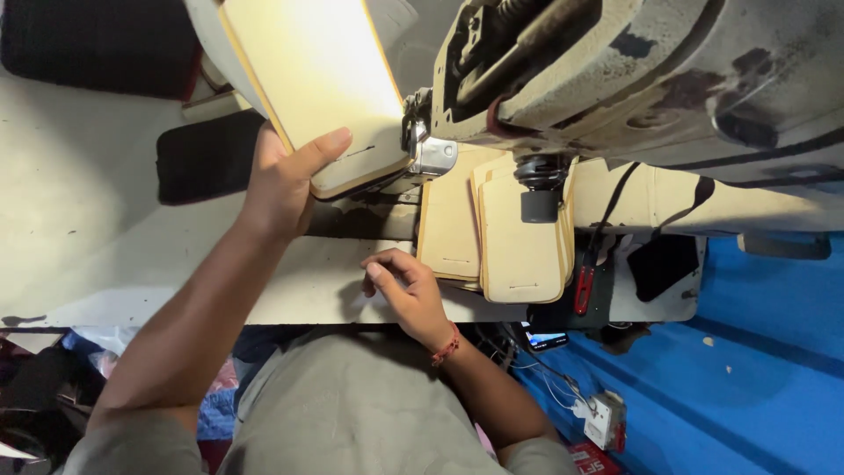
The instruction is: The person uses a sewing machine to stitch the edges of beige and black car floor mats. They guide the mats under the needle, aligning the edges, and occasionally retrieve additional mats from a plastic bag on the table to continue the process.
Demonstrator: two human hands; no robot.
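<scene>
- Head view: the person sits at a white counter (97,220) under a big, worn sewing machine (633,70) that fills the top right.
- The left hand (283,180) holds up a flat cream panel with a tan edge (316,84). Its grip is clamped on the lower left corner of the panel, with the thumb lying across the front face and the fingers behind.
- The lower right corner of this panel sits just beside the metal presser foot part (431,154) of the machine; whether they touch I cannot tell.
- The right hand (406,290) rests at the near edge of the counter. Its fingers are curled loosely together and hold nothing; the fingertips touch the counter surface.
- There is a red thread bracelet (447,346) on the right wrist.
- Just beside the right hand, toward the right, a stack of similar cream pieces (519,246) lies on the counter and hangs a little over its near edge.
- A dark knob (539,204) of the machine stands above this stack.
- Red snips (584,286) hang at the near edge, right of the stack.
- A black pad (207,157) lies on the counter behind the left wrist.
- Below the counter, on the right, a blue surface (747,369) and a white power socket with cables (605,418) are seen.
</scene>
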